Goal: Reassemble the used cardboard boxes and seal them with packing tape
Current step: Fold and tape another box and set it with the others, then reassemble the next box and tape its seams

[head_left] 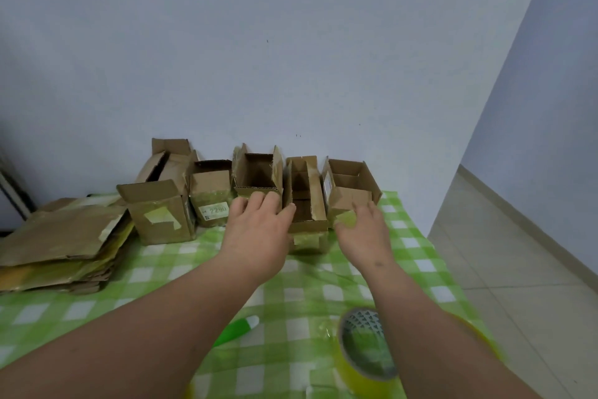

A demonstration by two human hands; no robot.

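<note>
Several open brown cardboard boxes stand in a row against the wall. My left hand point(259, 224) reaches out with straight fingers that touch the front of the middle box point(257, 177) and the left side of the narrow box point(305, 204). My right hand point(364, 227) lies with relaxed fingers against the front of the rightmost box point(351, 185), beside a patch of yellowish tape. Neither hand grips anything. A roll of yellowish packing tape point(367, 353) lies near me, partly behind my right forearm.
A pile of flattened cardboard point(61, 236) lies at the left on the green checked cloth point(155, 272). Two more boxes, one labelled 2290 point(212, 198) and a larger one point(158, 211), stand left of my hands. A green and white tool point(236, 330) lies near me. The tiled floor drops off at the right.
</note>
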